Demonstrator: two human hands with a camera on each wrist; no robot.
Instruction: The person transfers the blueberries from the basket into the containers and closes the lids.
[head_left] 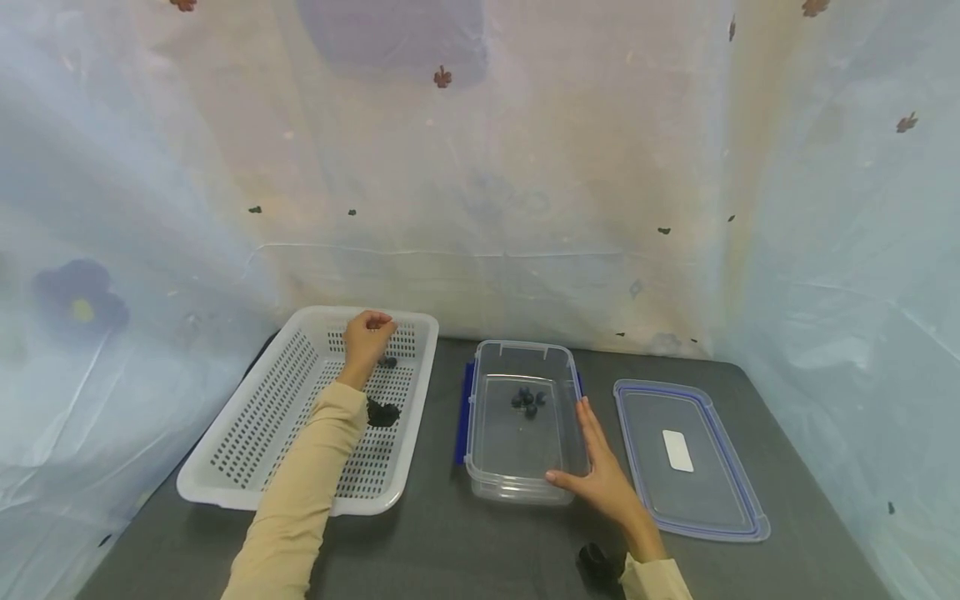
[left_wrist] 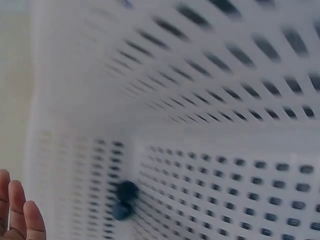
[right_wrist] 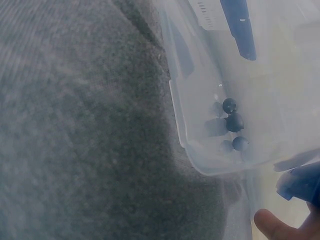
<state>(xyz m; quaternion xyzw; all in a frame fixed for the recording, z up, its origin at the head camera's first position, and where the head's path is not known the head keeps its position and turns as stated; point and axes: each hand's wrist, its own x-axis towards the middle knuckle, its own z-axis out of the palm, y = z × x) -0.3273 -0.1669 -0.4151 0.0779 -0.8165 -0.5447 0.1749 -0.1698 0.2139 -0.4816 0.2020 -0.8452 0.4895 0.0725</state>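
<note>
My left hand [head_left: 368, 337] hangs over the far end of a white perforated basket [head_left: 422, 392], fingers loosely bent. Nothing shows between them; in the left wrist view, its fingertips [left_wrist: 17, 205] appear at the lower left edge. Two small dark-blue round berries [left_wrist: 124, 201] lie on the basket floor near that hand. To the right stands a clear plastic box [head_left: 517, 492] with several similar berries [head_left: 528, 401] inside. My right hand [head_left: 603, 479] touches the box's right side with extended fingers, its thumb at the near right corner.
A clear lid [head_left: 690, 492] with a blue seal and a white label lies right of the box. Blue clips [head_left: 464, 417] flank the box. A grey table [head_left: 435, 550] carries everything, with a patterned sheet [head_left: 480, 275] behind. Black devices [head_left: 596, 562] sit beside both wrists.
</note>
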